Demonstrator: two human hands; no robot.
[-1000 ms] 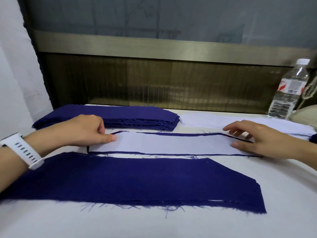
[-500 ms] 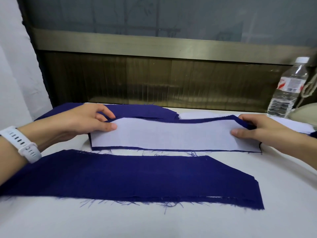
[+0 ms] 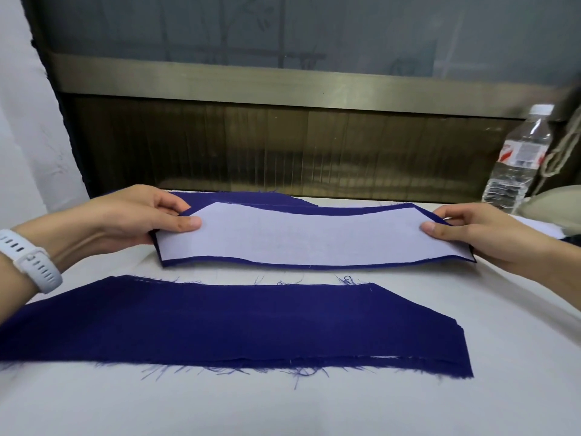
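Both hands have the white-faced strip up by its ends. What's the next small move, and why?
Probably draw the white-faced strip toward you and lower it onto the navy stack, edges matched. The left hand and right hand pinch its two ends, it sags slightly between them, and the stack lies flat just in front with a similar long, angled outline.

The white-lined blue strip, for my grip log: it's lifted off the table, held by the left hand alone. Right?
Not alone: the head view shows the left hand pinching one end of the white-lined blue strip, the right hand the other, lifted off the table.
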